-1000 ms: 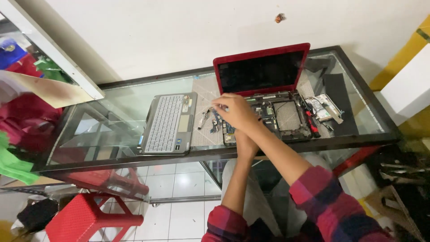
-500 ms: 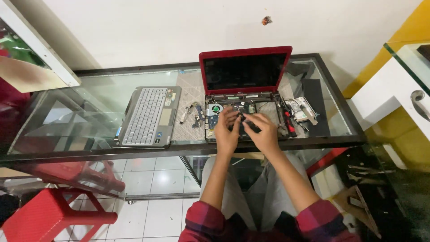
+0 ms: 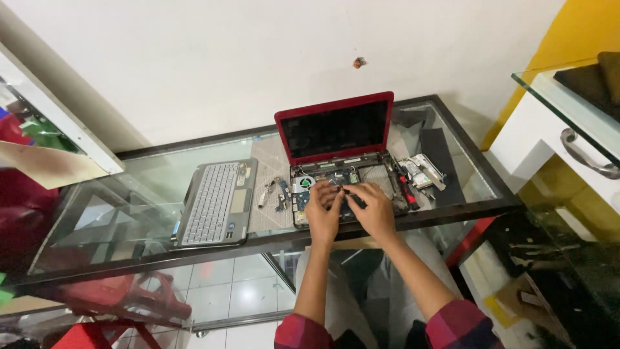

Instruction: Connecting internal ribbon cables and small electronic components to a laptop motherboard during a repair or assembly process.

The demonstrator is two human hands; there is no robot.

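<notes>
Two hands, your left hand (image 3: 323, 208) and right hand (image 3: 370, 207), rest curled on the red laptop's (image 3: 342, 155) bared board at frame centre; any grip is unclear. Keyboard panel (image 3: 216, 202) already lies off, centre-left; inner parts remain.

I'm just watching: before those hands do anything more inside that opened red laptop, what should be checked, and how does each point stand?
1. Both hands on the work: left hand and right hand rest on the laptop's open base: ok.
2. Screen dark: ok.
3. Removed keyboard panel lies clear, to the left: ok.
4. Red-handled screwdriver within reach: ok.
5. Small loose parts away from the table edge: ok.
6. Battery out: cannot tell.
</notes>
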